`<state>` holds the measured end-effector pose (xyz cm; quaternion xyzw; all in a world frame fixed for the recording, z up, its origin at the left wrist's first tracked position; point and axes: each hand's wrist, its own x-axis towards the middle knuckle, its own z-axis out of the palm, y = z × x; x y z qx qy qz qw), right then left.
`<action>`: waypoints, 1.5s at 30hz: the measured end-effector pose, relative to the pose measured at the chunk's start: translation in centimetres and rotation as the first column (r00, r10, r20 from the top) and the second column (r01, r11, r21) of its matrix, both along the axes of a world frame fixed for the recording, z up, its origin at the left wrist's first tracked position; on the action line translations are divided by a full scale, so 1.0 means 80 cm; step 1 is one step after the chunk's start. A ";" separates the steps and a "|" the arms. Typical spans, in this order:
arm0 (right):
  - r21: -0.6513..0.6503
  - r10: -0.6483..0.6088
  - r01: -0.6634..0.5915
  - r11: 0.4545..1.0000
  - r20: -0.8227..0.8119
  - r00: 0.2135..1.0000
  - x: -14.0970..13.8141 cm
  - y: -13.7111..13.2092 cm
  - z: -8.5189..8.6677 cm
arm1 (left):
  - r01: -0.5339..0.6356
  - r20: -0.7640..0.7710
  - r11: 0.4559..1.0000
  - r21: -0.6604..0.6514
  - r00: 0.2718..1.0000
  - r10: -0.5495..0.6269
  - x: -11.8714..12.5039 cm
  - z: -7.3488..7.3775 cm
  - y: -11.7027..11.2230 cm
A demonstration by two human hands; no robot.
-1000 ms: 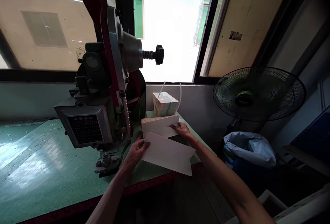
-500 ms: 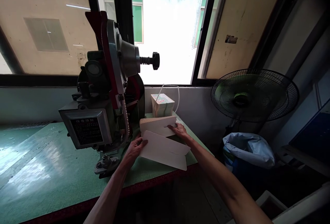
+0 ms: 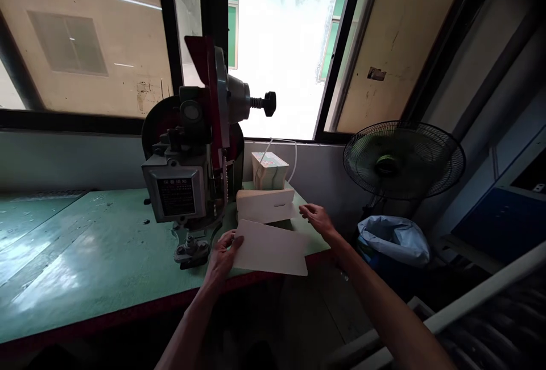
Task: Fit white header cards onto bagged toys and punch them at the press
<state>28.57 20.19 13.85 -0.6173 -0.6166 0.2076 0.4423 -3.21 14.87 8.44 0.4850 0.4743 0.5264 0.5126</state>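
My left hand (image 3: 223,252) pinches the left edge of a pale card sheet (image 3: 273,248) and holds it over the front of the green table (image 3: 85,256). Behind it stands a stack of the same pale cards (image 3: 265,205). My right hand (image 3: 316,217) hovers just right of that stack, fingers slightly apart, holding nothing. A heavy grey and red press machine (image 3: 191,154) stands on the table to the left of the cards, its foot close to my left hand.
A bundle of printed sheets (image 3: 268,170) tied with white cord sits at the back by the window. A standing fan (image 3: 403,159) and a blue bag (image 3: 394,240) are to the right of the table. The table's red front edge (image 3: 106,321) runs below.
My right hand has come off the card stack and moved a little right. The view has shifted, so the machine sits more to the centre. My left hand still grips the sheet.
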 end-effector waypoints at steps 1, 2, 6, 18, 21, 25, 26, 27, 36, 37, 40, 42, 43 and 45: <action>0.004 0.052 -0.052 0.999 0.006 0.999 0.000 -0.026 0.004 | 0.010 0.074 0.999 -0.032 0.997 -0.007 0.000 -0.006 -0.015; -0.002 0.111 -0.111 0.994 0.011 0.994 -0.001 -0.053 0.006 | 0.033 0.154 0.998 -0.061 0.988 -0.023 0.000 -0.011 -0.031; -0.089 0.195 -0.206 0.974 -0.117 0.974 -0.009 -0.160 0.002 | 0.065 0.349 0.990 -0.123 0.937 -0.018 -0.002 -0.021 -0.085; -0.150 -0.133 0.038 0.988 -0.693 0.709 -0.028 -0.291 -0.083 | 0.202 0.271 0.975 -0.087 0.947 -0.172 0.012 -0.052 -0.153; -0.147 -0.153 0.062 0.987 -0.754 0.639 -0.030 -0.302 -0.093 | 0.211 0.195 0.975 -0.065 0.961 -0.195 0.017 -0.052 -0.164; -0.137 -0.141 0.048 0.989 -0.828 0.543 -0.027 -0.304 -0.110 | 0.193 0.051 0.981 0.006 0.980 -0.193 0.025 -0.044 -0.180; -0.119 -0.119 0.035 0.992 -0.836 0.535 -0.025 -0.304 -0.114 | 0.185 -0.010 0.982 0.024 0.983 -0.185 0.027 -0.042 -0.184; -0.093 -0.087 0.016 0.996 -0.845 0.528 -0.022 -0.303 -0.119 | 0.173 -0.073 0.984 0.041 0.983 -0.170 0.029 -0.040 -0.189; 0.009 0.034 -0.052 0.999 -0.872 0.488 -0.005 -0.302 -0.167 | 0.151 -0.188 0.987 0.058 0.972 -0.137 0.037 -0.048 -0.215; 0.018 0.043 -0.054 0.998 -0.859 0.511 -0.005 -0.302 -0.171 | 0.145 -0.161 0.988 0.047 0.978 -0.135 0.037 -0.050 -0.216; -0.052 0.028 -0.127 0.991 -0.828 0.559 -0.004 -0.307 -0.175 | 0.108 0.041 0.988 -0.107 0.994 -0.105 0.036 -0.055 -0.219; -0.137 0.003 -0.211 0.968 -0.834 0.552 -0.003 -0.314 -0.173 | 0.060 0.198 0.966 -0.253 0.980 -0.009 0.033 -0.057 -0.220; -0.154 0.010 -0.262 0.953 -0.846 0.533 -0.001 -0.318 -0.170 | 0.038 0.252 0.949 -0.312 0.967 0.044 0.031 -0.058 -0.220; -0.108 0.099 -0.387 0.916 -0.872 0.479 0.002 -0.328 -0.162 | 0.001 0.308 0.922 -0.386 0.943 0.128 0.026 -0.062 -0.219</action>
